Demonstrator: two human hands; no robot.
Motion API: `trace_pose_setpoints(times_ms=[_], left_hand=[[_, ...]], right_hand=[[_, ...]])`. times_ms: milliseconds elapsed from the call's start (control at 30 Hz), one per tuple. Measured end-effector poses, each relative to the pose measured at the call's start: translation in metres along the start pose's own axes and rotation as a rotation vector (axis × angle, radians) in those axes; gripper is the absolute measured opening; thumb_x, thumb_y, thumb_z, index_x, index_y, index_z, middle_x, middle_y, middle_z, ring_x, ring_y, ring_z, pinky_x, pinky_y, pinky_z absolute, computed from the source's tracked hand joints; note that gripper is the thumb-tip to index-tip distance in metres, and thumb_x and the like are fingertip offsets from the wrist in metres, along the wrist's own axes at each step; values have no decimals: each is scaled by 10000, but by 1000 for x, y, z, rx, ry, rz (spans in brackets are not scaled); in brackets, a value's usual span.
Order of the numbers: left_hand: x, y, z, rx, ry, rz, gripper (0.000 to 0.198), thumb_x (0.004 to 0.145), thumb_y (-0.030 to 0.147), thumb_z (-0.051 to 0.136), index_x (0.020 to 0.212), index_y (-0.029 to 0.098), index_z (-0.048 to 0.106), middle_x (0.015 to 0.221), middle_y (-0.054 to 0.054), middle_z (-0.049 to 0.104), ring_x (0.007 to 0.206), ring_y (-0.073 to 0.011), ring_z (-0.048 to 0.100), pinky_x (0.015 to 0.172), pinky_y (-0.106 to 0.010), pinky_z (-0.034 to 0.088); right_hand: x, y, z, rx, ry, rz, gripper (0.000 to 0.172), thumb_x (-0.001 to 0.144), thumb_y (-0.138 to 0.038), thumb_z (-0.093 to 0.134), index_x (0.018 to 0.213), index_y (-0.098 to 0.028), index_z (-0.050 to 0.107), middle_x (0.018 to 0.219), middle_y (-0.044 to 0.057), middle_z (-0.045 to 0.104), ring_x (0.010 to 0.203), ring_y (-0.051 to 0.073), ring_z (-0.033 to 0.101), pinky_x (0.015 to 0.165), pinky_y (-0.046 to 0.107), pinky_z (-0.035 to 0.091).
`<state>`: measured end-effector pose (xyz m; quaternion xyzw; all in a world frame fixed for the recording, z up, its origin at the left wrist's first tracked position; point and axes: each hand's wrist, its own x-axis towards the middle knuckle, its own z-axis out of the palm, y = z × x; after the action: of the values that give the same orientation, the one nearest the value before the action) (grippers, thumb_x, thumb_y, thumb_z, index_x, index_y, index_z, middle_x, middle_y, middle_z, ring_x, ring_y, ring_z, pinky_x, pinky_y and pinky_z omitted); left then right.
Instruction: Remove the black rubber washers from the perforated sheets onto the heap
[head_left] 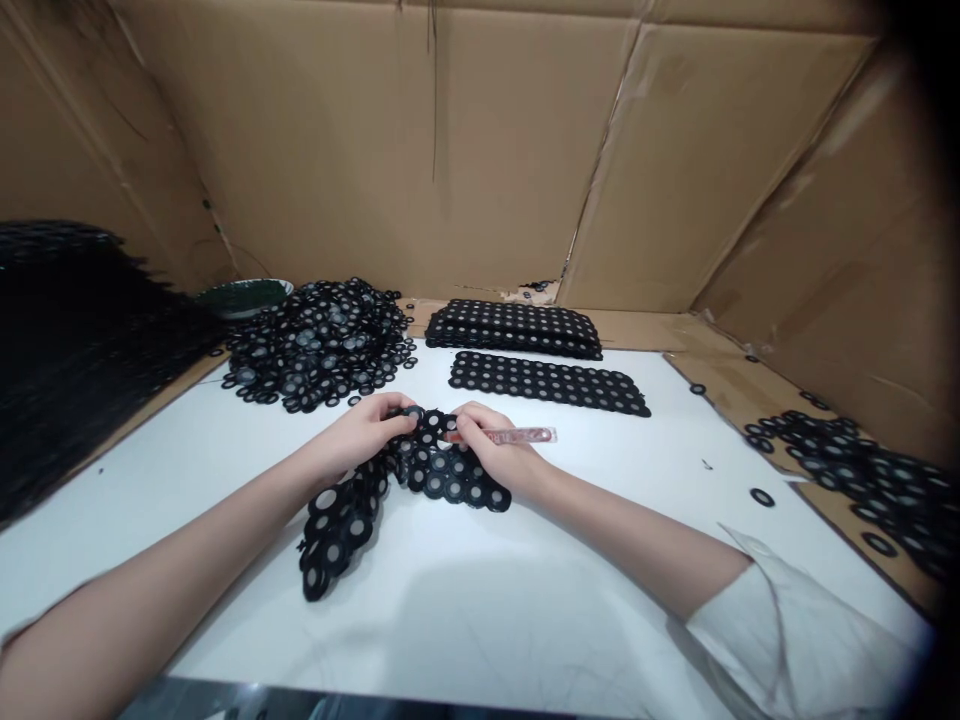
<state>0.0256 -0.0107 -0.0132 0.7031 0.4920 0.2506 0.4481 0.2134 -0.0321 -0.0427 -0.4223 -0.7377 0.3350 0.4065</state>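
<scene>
My left hand [369,432] pinches the upper edge of a sheet of joined black rings [450,478] with pale grey centres. One part of this sheet hangs folded below my left wrist, and another spreads out beneath my right hand [491,450]. Between the right thumb and fingers is a slim tool with a clear reddish handle [525,435], its inner end at the sheet. What kind of tool it is I cannot make out. Both hands are close together over the white tabletop [525,590], at the top of the sheet.
A heap of loose black rings [315,345] lies at the back left, by a dish [247,297]. Behind my hands are a flat ring sheet [547,383] and a stack of sheets [517,328]. More rings [855,470] lie at right. Cardboard walls [390,150] enclose the table.
</scene>
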Motion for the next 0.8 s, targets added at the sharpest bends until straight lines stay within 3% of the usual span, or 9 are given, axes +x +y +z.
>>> trace_pose_setpoints(times_ms=[233,500,800], left_hand=[[-2,5,-2,28,-83,21,214,701,357,499,825,193,558,797,4,581,765,-171,532,693,-273,393],[0,-3,-2,183,-22,88,207,661,242,500,864,204,512,810,14,547,767,-173,523,674,-281,395],[-1,-1,1,217,45,83,179,633,322,550,745,196,490,694,30,525,653,-153,501,587,-257,373]], right_hand=[[0,-1,0,-18,-22,64,282,834,-306,334,616,-180,460,707,2,507,715,129,480,672,268,345],[0,-2,0,21,-11,107,274,824,-310,346,621,-180,475,693,-2,510,693,127,474,657,265,338],[-2,-4,0,3,-40,88,307,844,-333,302,613,-181,435,700,-5,488,695,127,455,647,265,326]])
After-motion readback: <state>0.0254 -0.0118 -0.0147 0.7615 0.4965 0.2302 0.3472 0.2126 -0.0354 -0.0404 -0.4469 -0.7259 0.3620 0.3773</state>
